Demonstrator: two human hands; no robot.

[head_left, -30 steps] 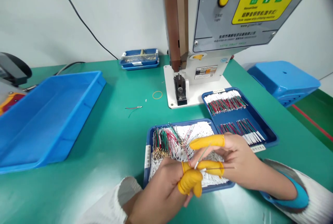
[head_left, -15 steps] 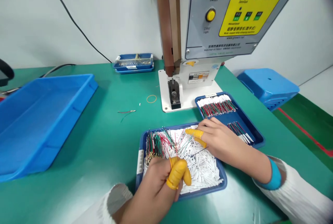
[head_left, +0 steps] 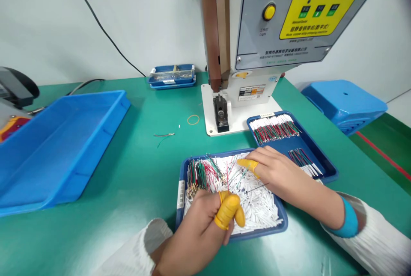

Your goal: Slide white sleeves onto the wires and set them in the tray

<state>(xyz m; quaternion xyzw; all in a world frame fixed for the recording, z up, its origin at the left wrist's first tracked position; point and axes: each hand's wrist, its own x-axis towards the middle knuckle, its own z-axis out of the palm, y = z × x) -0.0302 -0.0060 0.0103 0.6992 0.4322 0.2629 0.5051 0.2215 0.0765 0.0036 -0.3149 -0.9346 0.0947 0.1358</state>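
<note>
Now your left hand (head_left: 205, 224), yellow cots on its fingertips, pinches a fan of thin red and green wires (head_left: 221, 175) over the small blue tray of white sleeves (head_left: 257, 207). Your right hand (head_left: 272, 173) reaches in, fingers curled; what it grips, I cannot tell. Pick one strand cleanly.

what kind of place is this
Most likely a small electronics or wire-harness assembly bench in a factory. A benchtop press machine with a yellow control panel stands on the green table, blue trays hold sorted red and green wires, and both hands wear yellow finger cots.
</note>
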